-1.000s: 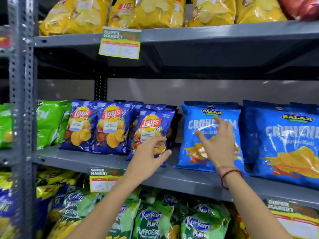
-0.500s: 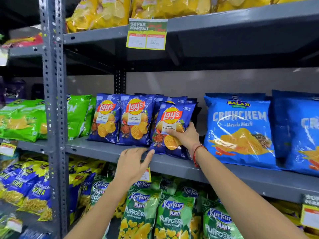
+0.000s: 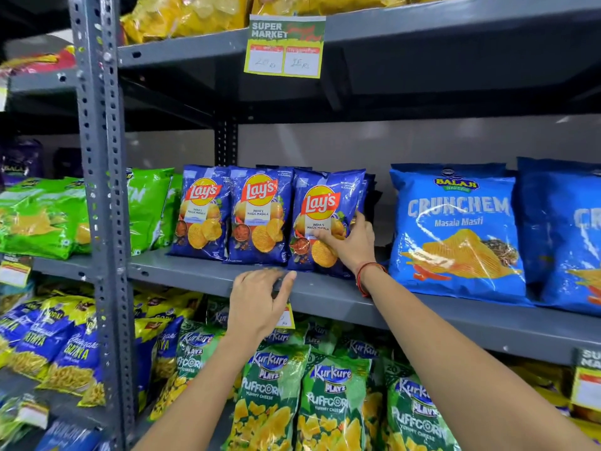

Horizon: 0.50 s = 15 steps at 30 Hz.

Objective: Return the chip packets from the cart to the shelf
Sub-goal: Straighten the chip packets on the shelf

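Your right hand (image 3: pixel 353 244) hides the chip packet's (image 3: pixel 320 219) lower corner, fingers clamped on it; left hand (image 3: pixel 257 302) fingers spread, covering the shelf (image 3: pixel 325 296) edge.

Green chip bags (image 3: pixel 42 216) sit left of the grey upright post (image 3: pixel 100 222), on the same level as two big blue Balaji Crunchem bags (image 3: pixel 455 229) at right, standing side by side. Yellow packets (image 3: pixel 182 14) fill the top level. A Super Market price tag (image 3: pixel 284 45) hangs from that level's front edge. Below, green Kurkure Puffcorn packs (image 3: pixel 270 395) stand in a row, blue-yellow snack packs (image 3: pixel 48 346) to their left
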Each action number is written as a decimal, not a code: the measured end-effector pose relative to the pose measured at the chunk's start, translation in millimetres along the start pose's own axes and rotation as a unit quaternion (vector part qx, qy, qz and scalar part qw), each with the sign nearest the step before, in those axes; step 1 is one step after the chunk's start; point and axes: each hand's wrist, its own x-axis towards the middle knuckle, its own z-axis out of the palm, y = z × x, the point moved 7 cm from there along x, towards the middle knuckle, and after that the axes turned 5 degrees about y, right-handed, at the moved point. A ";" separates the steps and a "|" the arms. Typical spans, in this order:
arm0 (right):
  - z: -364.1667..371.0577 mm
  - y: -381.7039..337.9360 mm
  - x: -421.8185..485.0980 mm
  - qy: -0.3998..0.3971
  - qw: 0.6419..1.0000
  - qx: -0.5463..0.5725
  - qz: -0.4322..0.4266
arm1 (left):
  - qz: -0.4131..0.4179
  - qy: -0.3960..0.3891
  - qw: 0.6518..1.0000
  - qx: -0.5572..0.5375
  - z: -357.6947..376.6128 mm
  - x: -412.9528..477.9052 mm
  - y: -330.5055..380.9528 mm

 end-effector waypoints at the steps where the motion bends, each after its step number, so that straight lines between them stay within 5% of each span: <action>1: -0.4 2.2 -0.7 -0.003 1.000 -0.003 0.011 | 0.001 -0.001 1.000 0.001 -0.2 0.2 0.4; 8: -5.9 -2.4 -8.7 0.017 1.000 0.018 0.004 | 0.015 0.004 1.000 -0.005 -0.9 0.3 0.2; 15: -63.3 -31.7 -30.8 0.080 0.989 0.007 -0.126 | 0.007 0.053 0.997 -0.047 -7.5 3.6 6.6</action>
